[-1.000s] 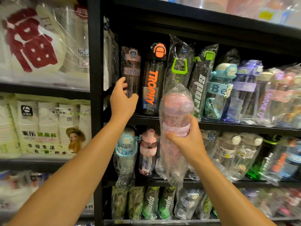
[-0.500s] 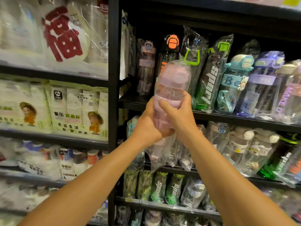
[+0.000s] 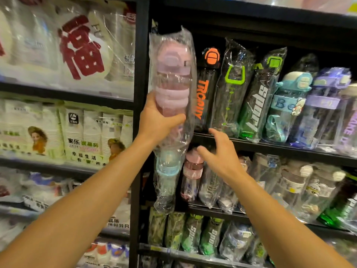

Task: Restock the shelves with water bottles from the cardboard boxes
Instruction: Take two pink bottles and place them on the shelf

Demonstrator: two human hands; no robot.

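Left grip wraps the bagged pink bottle, raised just left of the black bottle; not yet shelved. Right grip spread, empty. Shelf appears nearly full; boxes unseen.

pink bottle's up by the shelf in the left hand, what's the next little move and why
Probably ease the pink bottle rightward and back into the slot left of the black Trophy bottle. The left hand has its grip on it at shelf height, and the right hand is open below, free to steady it.
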